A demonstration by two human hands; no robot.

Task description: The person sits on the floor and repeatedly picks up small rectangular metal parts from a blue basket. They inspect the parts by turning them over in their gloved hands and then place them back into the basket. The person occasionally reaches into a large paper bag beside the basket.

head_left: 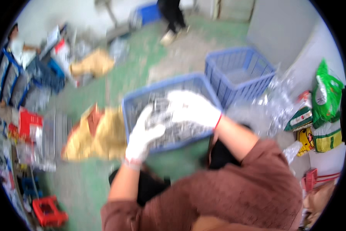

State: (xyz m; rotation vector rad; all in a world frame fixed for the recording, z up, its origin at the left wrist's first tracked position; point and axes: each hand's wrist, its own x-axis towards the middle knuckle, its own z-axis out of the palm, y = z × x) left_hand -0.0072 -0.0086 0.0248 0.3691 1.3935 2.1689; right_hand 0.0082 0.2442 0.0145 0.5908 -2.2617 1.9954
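Note:
White gloves cover both my hands above a blue plastic basket [170, 81], which holds many small grey-and-black pieces [180, 133] too blurred to name. My left hand [143, 135] is at the basket's near left, thumb and fingers curled about a bundle of striped grey-and-black pieces [159, 109]. From the right, my right hand [192, 109] reaches across the basket and meets the same bundle at its right side. Its fingers are smeared by motion, and their grip cannot be made out.
A second blue basket [238, 79] stands against the first at the far right. Clear plastic bags [257, 111] and green packages [327, 94] lie to the right. To the left are a yellow woven sack [107, 134] and a red stool [49, 211]. People are farther off.

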